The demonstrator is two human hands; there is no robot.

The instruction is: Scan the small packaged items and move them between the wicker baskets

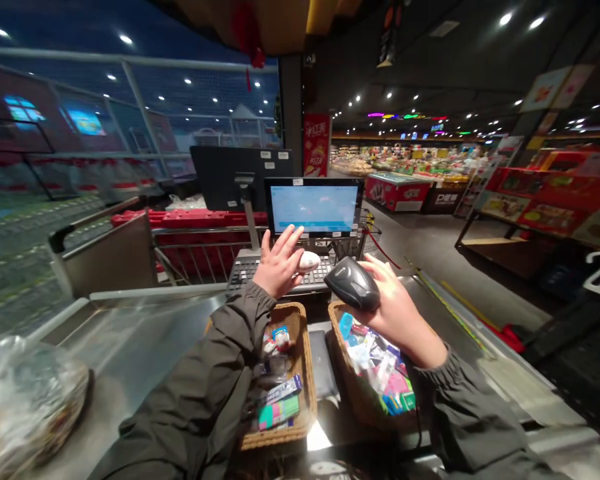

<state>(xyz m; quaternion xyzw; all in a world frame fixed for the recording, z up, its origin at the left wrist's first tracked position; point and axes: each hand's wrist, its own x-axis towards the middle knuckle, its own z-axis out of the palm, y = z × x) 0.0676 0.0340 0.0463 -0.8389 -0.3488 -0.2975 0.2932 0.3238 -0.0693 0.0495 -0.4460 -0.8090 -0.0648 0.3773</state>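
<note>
My right hand [397, 303] is closed round a black handheld barcode scanner [353, 283], held above the right wicker basket [349, 383]. My left hand [279, 261] is raised over the keyboard [250, 267] with fingers spread, and a small white rounded object [309, 260] sits at its thumb side; whether it is gripped I cannot tell. The scanner's head points toward that white object. Behind both hands a lit touchscreen [314, 207] faces me.
A left wicker basket [305, 380] holds small packets; the right one holds bright sachets. A steel checkout counter [130, 347] carries a bagged item [25, 400] at the near left. Red shopping baskets [190, 220] and a second monitor [230, 175] stand behind. An aisle with shelves lies right.
</note>
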